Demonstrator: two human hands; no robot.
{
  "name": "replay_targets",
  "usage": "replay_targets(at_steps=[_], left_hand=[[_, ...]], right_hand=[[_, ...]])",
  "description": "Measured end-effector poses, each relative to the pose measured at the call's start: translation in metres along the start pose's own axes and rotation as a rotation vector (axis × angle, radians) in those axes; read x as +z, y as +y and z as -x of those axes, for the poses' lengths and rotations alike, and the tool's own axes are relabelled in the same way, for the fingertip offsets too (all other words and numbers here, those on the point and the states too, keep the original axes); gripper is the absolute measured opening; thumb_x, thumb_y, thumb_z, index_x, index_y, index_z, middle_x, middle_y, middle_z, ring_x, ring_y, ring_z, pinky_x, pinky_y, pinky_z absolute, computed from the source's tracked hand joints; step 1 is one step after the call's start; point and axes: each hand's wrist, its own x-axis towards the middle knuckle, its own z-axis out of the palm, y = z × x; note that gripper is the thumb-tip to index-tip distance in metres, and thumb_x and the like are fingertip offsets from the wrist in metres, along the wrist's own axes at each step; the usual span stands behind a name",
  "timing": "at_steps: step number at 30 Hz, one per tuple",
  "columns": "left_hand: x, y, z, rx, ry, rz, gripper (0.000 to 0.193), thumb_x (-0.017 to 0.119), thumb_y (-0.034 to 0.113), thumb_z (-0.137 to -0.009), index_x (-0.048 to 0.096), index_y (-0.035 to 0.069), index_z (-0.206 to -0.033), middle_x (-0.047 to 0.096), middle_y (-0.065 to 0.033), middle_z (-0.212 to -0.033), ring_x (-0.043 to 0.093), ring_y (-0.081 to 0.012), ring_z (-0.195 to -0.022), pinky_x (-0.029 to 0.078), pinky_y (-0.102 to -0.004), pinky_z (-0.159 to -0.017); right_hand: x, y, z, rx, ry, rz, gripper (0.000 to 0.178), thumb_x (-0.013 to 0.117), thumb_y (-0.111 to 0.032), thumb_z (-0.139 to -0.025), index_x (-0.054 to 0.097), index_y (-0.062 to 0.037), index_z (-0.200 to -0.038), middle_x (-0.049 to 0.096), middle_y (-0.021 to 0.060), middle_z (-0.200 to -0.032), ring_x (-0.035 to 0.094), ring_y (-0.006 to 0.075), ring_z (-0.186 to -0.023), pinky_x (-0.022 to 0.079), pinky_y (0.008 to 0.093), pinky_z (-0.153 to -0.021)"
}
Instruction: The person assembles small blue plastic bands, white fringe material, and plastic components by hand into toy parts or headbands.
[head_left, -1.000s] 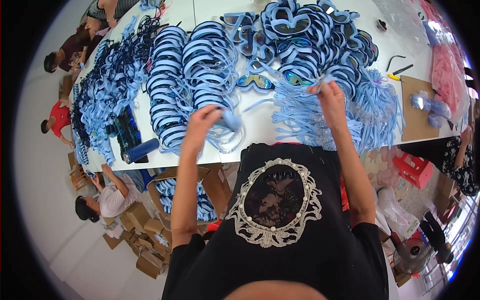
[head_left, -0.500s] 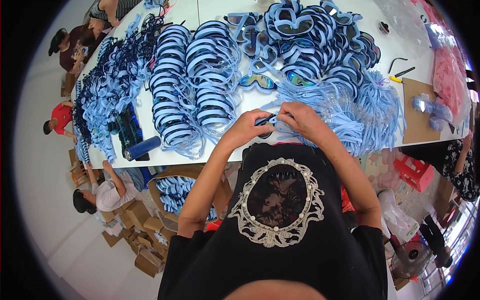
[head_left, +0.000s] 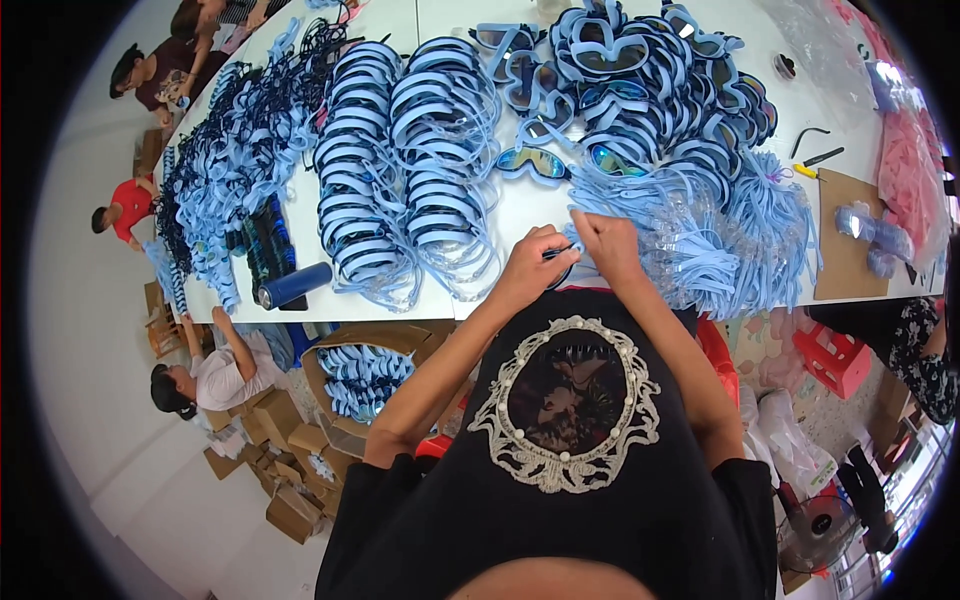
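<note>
My left hand [head_left: 540, 262] is closed on a pair of dark-lensed goggles [head_left: 563, 277] close to the table's front edge, mostly covered by the fingers. Just to its right, my right hand [head_left: 609, 246] pinches the end of a light blue strap by the goggles' side; the exact joint is too small to make out. Beyond the hands lies a blue-framed pair of goggles with a mirrored lens [head_left: 533, 163]. Loose light blue straps with clear ends [head_left: 690, 245] spread out beside my right hand.
Two long rows of strapped goggles [head_left: 352, 170] stand left of my hands. A heap of unstrapped goggles [head_left: 640, 100] fills the back. A blue bottle [head_left: 295, 286], brown cardboard [head_left: 845, 265] and a yellow-handled tool [head_left: 805, 171] lie on the table. An open carton [head_left: 425, 345] sits below the edge; other people work at left.
The view has shifted, so the table appears moved slightly right. My right hand has turned more upright, pinching the strap end, and the goggles sit lower under my left hand.
</note>
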Motion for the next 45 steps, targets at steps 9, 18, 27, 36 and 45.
replay_targets(at_steps=[9, 18, 27, 36, 45], left_hand=[[-0.032, -0.039, 0.003, -0.245, -0.09, 0.62, 0.047, 0.051, 0.032, -0.108, 0.05, 0.007, -0.147, 0.059, -0.0035, -0.131, 0.054, -0.0113, -0.116, 0.04, -0.0301, -0.106], [-0.105, -0.064, 0.002, -0.267, 0.0, 0.275, 0.059, 0.073, 0.023, -0.094, 0.054, 0.01, -0.149, 0.067, -0.0083, -0.123, 0.062, -0.0134, -0.107, 0.049, -0.0282, -0.095], [-0.279, -0.099, -0.063, -0.123, 0.185, -0.317, 0.045, 0.072, 0.025, -0.094, 0.066, 0.011, -0.137, 0.069, -0.0125, -0.124, 0.064, -0.0237, -0.11, 0.047, -0.0331, -0.101], [-0.195, -0.06, -0.073, 0.271, 0.549, -0.713, 0.029, 0.066, 0.0, -0.087, 0.073, 0.012, -0.113, 0.066, -0.0092, -0.109, 0.059, -0.0306, -0.105, 0.047, -0.0402, -0.094], [-0.073, -0.041, -0.08, 0.327, -0.002, -0.623, 0.076, 0.08, 0.004, -0.074, 0.053, 0.016, -0.144, 0.052, -0.0132, -0.143, 0.05, -0.0357, -0.131, 0.041, -0.0449, -0.112]], right_hand=[[-0.013, 0.006, -0.04, 0.667, -0.607, -0.911, 0.046, 0.065, -0.045, -0.102, 0.061, -0.0052, -0.079, 0.034, -0.0102, -0.052, 0.026, 0.0027, -0.043, 0.02, 0.0234, -0.042], [0.038, 0.016, -0.055, 0.665, -0.483, -1.235, 0.037, 0.057, -0.037, -0.106, 0.068, -0.0008, -0.105, 0.052, -0.0037, -0.069, 0.042, 0.0073, -0.056, 0.035, 0.0252, -0.052], [0.056, 0.042, -0.054, 0.102, -0.174, -0.067, 0.03, 0.069, -0.02, -0.095, 0.066, -0.0076, -0.122, 0.072, 0.0103, -0.09, 0.07, 0.0276, -0.08, 0.054, 0.0376, -0.074], [0.062, 0.068, -0.094, 0.203, -0.088, 0.101, 0.055, 0.077, -0.025, -0.086, 0.056, -0.006, -0.133, 0.071, 0.0129, -0.077, 0.07, 0.0285, -0.07, 0.055, 0.041, -0.068], [0.049, 0.051, -0.084, -0.037, -0.17, 0.346, 0.054, 0.079, -0.029, -0.083, 0.056, -0.0104, -0.128, 0.071, 0.0191, -0.075, 0.071, 0.04, -0.076, 0.056, 0.0506, -0.065]])
